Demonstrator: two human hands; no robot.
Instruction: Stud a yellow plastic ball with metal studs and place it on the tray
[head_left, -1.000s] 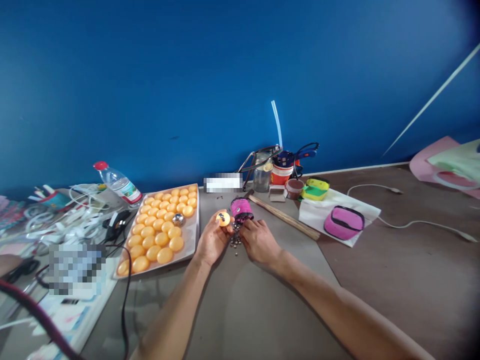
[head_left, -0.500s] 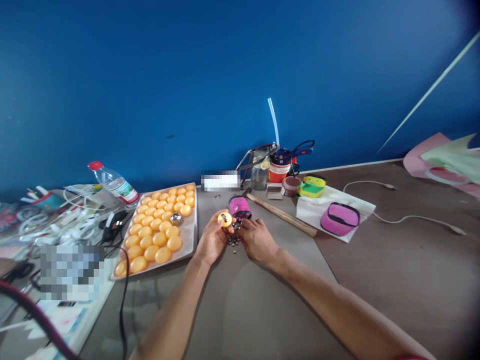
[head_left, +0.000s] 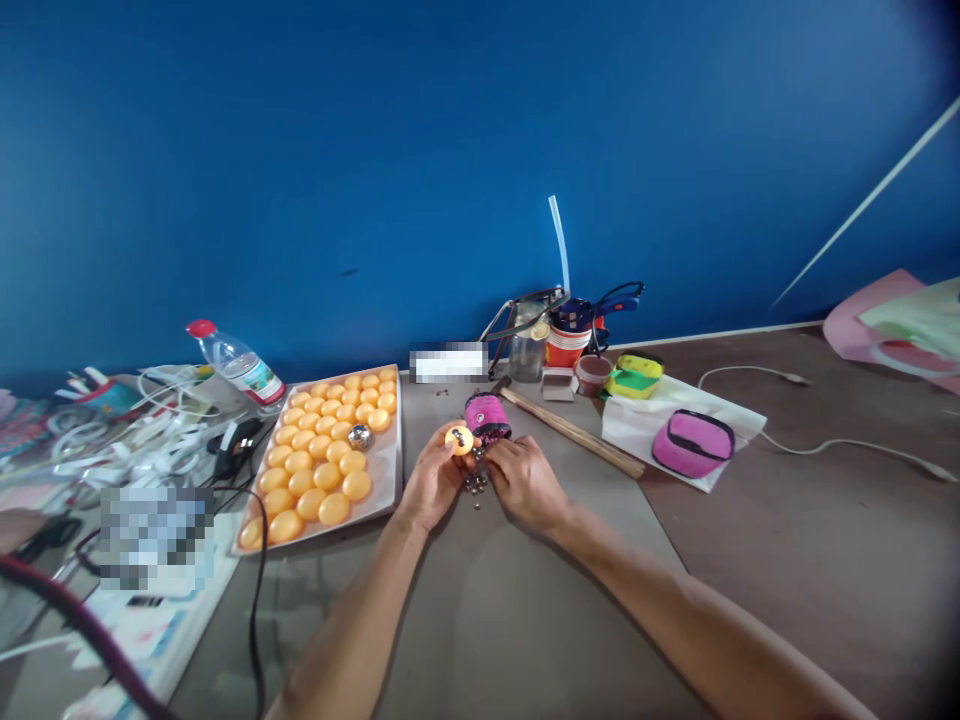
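Observation:
My left hand [head_left: 433, 482] is closed around an orange ball [head_left: 454, 447], with small dark metallic bits visible on its upward face. Beside it, my right hand [head_left: 529, 486] has its fingers bent together over small shiny metal beads [head_left: 475, 484]; anything between the fingertips is hidden. A pink pouch [head_left: 486, 413] with dark edging lies on its side just beyond the hands, its dark mouth towards them. More beads spill across the grey mat [head_left: 517, 610] from around this mouth.
To the left, a white tray [head_left: 387, 492] holds many orange balls and one silver ball [head_left: 360, 437]. A bottle [head_left: 251, 377], tangled cables and a black cord lie nearby. Rightward are a wooden stick [head_left: 574, 433], a glass jar [head_left: 527, 355] and a second pink pouch [head_left: 693, 444].
The whole view has shifted slightly, so everything sits a little further right. Both hands keep nearly the same pose, with the orange ball still in my left hand.

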